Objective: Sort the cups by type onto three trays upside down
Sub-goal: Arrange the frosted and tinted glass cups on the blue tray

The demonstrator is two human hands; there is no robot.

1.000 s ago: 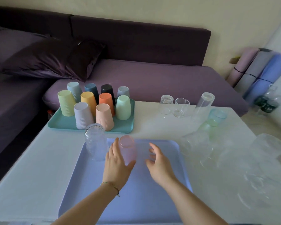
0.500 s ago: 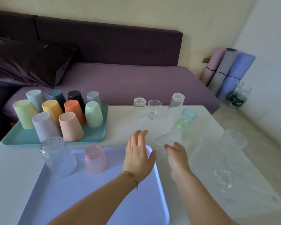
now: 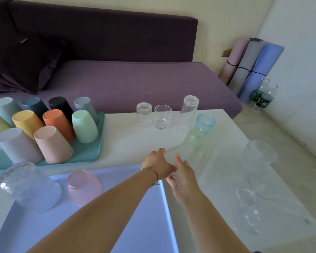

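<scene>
Left hand (image 3: 158, 164) and right hand (image 3: 182, 175) are hovering past the blue tray's (image 3: 150, 225) right edge, fingers loosely spread, nothing pinched.

Clear glass tumbler (image 3: 163, 116), matt sofa (image 3: 135, 84)

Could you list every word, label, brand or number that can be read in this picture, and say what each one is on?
No text here can be read.
The two plastic bottles on the floor by the rolled mats carry dark labels with white marks, too small and blurred to read.
The cups, the glasses, the teal tray and the blue tray show no print.
</scene>
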